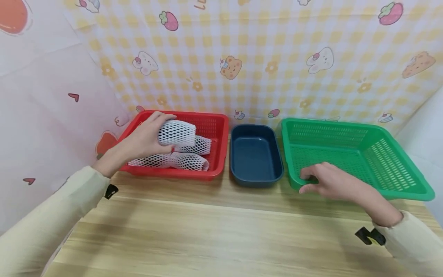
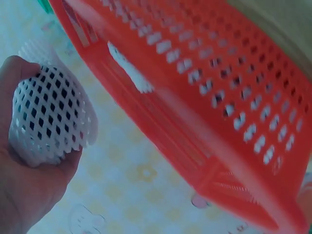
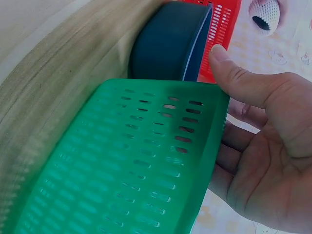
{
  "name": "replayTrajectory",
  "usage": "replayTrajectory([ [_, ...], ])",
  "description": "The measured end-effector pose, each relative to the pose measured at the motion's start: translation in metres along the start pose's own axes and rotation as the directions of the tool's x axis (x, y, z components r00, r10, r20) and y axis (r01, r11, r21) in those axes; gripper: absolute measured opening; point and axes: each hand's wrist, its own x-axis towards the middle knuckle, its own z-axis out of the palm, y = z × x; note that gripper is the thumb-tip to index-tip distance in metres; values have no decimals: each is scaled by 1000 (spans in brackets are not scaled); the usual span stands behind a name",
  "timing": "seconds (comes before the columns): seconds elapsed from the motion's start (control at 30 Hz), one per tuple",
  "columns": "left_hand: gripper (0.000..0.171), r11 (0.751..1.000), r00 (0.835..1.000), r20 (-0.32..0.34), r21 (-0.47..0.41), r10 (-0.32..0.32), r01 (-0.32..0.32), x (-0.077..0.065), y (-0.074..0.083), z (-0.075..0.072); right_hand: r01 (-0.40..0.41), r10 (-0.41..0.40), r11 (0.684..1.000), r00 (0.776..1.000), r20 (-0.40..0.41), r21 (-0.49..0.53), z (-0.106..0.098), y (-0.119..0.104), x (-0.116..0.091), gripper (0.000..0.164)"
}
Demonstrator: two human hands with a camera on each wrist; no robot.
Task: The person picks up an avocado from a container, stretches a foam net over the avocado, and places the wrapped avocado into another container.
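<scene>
My left hand grips a white foam fruit net with a diamond mesh, raised above the red basket. Thumb and fingers wrap its sides in the left wrist view, where dark gaps show through the foam net. More white foam nets lie inside the red basket. At the near left corner of the green basket, my right hand curls over the rim. In the right wrist view, the thumb lies at the corner of the green basket, with the other fingers partly hidden behind the rim.
A dark blue tub stands between the two baskets, close to both. All three containers sit at the back of the wooden table. Behind them hangs a yellow checked cloth, and a pale cloth covers the left side.
</scene>
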Motion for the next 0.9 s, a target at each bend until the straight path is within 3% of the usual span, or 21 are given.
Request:
replayTrajectory([
  [0.27,71,997,993,95,22,-72,70,15,-32,-12,-41,40,999,999,32,22,-4,-3,0,44],
  [0.5,71,983,965,188,20,-185,185,24,-59,-13,-19,17,999,999,28,40,-3,-1,-1,45],
  [0.67,66,972,949,220,-19,-226,236,35,-71,-12,-12,11,999,1000,23,51,-3,-1,-1,48],
  [0.77,67,966,933,257,15,-252,257,41,-78,-9,-7,6,999,1000,20,54,-3,-1,-1,46],
  [0.9,69,957,897,335,89,-290,276,43,-85,0,1,-2,999,1000,18,52,-3,-1,-1,43],
])
